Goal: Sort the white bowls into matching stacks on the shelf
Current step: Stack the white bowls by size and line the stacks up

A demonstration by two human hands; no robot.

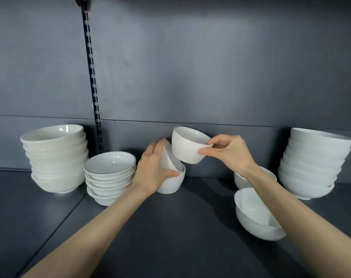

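The right hand (230,153) pinches a deep white bowl (188,145) by its rim, with the thumb pressed on the outer wall and the fingertips (210,144) hooked over the edge. The bowl hangs in the air clear of the dark grey shelf (170,227), with its mouth tipped up and away from the palm. Just below and to the outside of those fingers, the left hand (156,169) grips a tilted small bowl (169,157). Its fingers curl around the bowl's far side and its thumb lies along the near edge. That bowl leans at a steep angle inside a lower small bowl (172,182), which stands upright on the shelf under the thumb. The held bowl's base is just beside the leaning bowl's rim; whether they touch cannot be told. Just beyond the back of the left hand stands a stack of dark-rimmed shallow bowls (110,177), and farther out that way a taller stack of large off-white bowls (56,157). Under the right wrist a partly hidden white bowl (240,180) sits on the shelf. A loose wide white bowl (254,215) lies nearer the front, beside the forearm. Well out past the right hand's knuckles rises a stack of large white bowls (315,163), against the grey back panel (190,77).
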